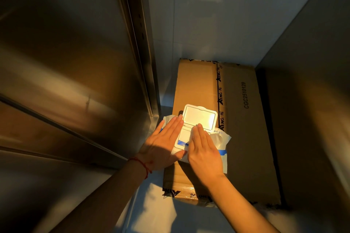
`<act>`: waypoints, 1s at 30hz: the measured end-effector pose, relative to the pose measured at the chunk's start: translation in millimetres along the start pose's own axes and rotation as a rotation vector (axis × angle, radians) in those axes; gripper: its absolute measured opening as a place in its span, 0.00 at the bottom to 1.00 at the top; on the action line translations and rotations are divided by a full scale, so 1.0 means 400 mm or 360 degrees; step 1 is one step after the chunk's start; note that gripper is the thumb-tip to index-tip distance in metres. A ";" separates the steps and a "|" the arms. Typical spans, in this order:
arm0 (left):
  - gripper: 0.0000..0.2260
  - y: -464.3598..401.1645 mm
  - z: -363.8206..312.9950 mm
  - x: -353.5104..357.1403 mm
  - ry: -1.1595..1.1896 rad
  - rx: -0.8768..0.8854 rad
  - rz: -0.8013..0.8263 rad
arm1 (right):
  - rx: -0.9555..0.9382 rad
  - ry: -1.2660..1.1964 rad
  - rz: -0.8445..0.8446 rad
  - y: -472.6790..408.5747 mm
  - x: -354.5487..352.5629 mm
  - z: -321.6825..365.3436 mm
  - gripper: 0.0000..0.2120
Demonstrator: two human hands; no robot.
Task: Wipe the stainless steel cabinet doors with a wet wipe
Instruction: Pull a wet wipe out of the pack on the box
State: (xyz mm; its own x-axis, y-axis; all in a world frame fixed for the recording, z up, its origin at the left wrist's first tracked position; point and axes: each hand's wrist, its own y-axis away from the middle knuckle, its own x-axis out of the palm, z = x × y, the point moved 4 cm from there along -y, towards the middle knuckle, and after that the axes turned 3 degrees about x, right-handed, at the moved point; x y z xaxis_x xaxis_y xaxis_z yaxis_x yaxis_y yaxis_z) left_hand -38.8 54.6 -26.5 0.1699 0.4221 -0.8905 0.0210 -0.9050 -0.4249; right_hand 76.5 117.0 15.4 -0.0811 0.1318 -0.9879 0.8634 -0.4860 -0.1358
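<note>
with both hands down flat, we're right over the wipes pack [197, 134], which lies on a cardboard box [242, 138] at the box's near-left part, close to its left edge. the pack's white flip lid [200, 117] stands open, hinged back toward the far side, its inside catching the warm light. the left hand [164, 147] rests on the pack's left side, fingers [175, 125] straight and together, tips reaching up beside the lid's left edge, nothing gripped. a red string bracelet [141, 162] sits on that wrist. the right hand [205, 149] lies over the pack's right side, its fingers [198, 130] likewise straight and flat, tips touching near the lid's lower edge; whether anything is caught under the palm, i can't tell. a strip of blue on the pack [182, 143] shows between the two hands, and crinkled white wrapper pokes out to the right of the right hand. the box carries black printed tape down its middle and the code cgc2510129 along its right half. over on the left, the steel cabinet door [62, 62] fills the view, brushed and streaked with light, apart from both hands. a pale wall [217, 15] rises behind the box, and another grey panel [312, 100] runs down the right side.
</note>
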 end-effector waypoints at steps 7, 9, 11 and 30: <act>0.30 0.001 0.001 0.005 -0.0036 -0.0006 0.0013 | 0.0021 -0.0016 0.0000 -0.002 0.001 -0.005 0.33; 0.30 0.002 0.002 0.007 -0.0027 -0.0024 0.0031 | 0.0022 -0.0018 0.0001 -0.002 0.000 -0.005 0.33; 0.30 0.001 0.000 0.005 -0.0028 -0.0022 0.0034 | 0.0030 -0.0019 -0.0003 -0.003 -0.001 -0.006 0.34; 0.31 -0.007 -0.003 -0.007 -0.0053 0.0003 0.0041 | -0.0097 -0.0019 0.0041 -0.015 -0.009 -0.016 0.37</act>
State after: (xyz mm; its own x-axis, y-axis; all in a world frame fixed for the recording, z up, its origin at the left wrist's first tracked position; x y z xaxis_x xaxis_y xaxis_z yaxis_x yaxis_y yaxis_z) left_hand -38.0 56.1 -22.6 0.1373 0.4001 -0.9061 0.0150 -0.9155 -0.4020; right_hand 74.9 124.7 20.2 -0.0643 0.1093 -0.9919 0.8940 -0.4354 -0.1059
